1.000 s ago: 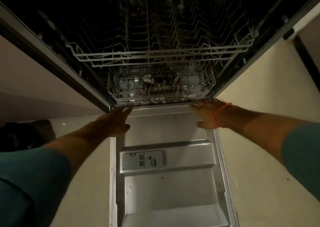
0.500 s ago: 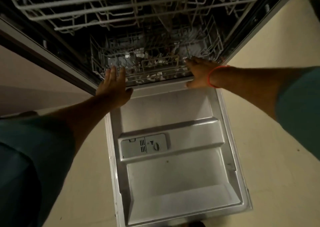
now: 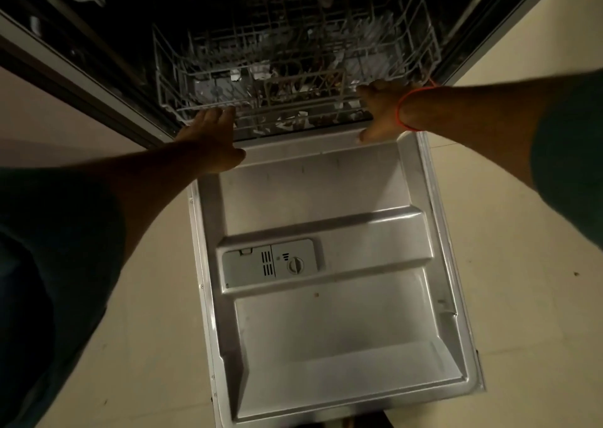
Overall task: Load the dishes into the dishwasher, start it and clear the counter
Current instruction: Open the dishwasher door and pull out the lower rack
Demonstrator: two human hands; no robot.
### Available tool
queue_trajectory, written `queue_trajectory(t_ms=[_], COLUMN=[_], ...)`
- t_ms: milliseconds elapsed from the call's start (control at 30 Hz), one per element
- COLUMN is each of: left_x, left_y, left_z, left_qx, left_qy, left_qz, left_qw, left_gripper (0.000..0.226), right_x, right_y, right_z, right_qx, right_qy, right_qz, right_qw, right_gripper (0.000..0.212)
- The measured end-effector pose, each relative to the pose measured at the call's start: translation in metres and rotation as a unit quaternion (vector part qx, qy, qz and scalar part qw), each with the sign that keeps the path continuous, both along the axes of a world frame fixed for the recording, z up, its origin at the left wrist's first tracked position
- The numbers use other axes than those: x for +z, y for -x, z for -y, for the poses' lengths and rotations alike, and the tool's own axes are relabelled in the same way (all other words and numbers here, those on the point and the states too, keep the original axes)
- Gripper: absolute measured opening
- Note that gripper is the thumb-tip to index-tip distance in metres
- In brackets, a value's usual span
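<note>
Both hands now at front rim of grey wire lower rack (image 3: pixel 293 101); a second ago they rested on inner edge of open stainless dishwasher door (image 3: pixel 326 313). Left hand (image 3: pixel 208 137) fingers flat on rim, right hand (image 3: pixel 385 111) curled over it; firm grasp unclear. Rack inside tub, items dim. Likely pull-out or push-in.

The open stainless-steel dishwasher door (image 3: pixel 326 313) is pale silver-grey, with a light grey plastic detergent dispenser (image 3: pixel 269 262) marked by dark slotted lines. The wire lower rack (image 3: pixel 261 101) is whitish grey against a black interior. The tiled floor (image 3: pixel 522 297) is cream. A thin orange-red wristband (image 3: pixel 403 109) circles the right wrist; both sleeves are dark teal.
</note>
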State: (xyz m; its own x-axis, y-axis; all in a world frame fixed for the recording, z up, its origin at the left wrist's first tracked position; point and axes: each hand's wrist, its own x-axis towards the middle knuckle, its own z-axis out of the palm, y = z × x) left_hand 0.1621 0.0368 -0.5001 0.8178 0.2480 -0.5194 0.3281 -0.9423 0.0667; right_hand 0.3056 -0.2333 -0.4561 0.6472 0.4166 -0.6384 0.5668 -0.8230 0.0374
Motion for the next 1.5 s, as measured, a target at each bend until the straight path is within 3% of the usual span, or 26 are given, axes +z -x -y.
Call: queue_trajectory(t_ms=[400,567,833,1200,1400,1500], left_x=[0.006,0.006,0.018,0.016,0.005,0.022], left_y=[0.069,0.115,0.208,0.336,0.394,0.381], left_z=[0.032,0.058,0.118,0.188,0.214,0.216], left_qx=[-0.036,0.024,0.087,0.098,0.065,0.082], left_qy=[-0.021,0.032,0.069,0.085,0.096,0.099], left_qz=[0.0,0.028,0.023,-0.103,-0.156,-0.161], left_qw=[0.999,0.999,0.994,0.986,0.981,0.979], left_gripper=[0.087,0.082,0.077,0.049,0.074,0.054], right_x=[0.002,-0.009,-0.011,-0.024,-0.035,-0.035], right_y=[0.061,0.11,0.194,0.334,0.392,0.387], right_z=[0.027,0.052,0.104,0.172,0.205,0.206], right_qx=[0.023,-0.004,-0.021,-0.088,-0.091,-0.08], right_qy=[0.01,-0.018,-0.04,0.02,0.034,0.041], right_qz=[0.023,0.048,0.018,-0.048,-0.069,-0.07], right_qw=[0.999,0.999,0.999,0.995,0.993,0.994], right_gripper=[0.09,0.078,0.067,0.047,0.059,0.056])
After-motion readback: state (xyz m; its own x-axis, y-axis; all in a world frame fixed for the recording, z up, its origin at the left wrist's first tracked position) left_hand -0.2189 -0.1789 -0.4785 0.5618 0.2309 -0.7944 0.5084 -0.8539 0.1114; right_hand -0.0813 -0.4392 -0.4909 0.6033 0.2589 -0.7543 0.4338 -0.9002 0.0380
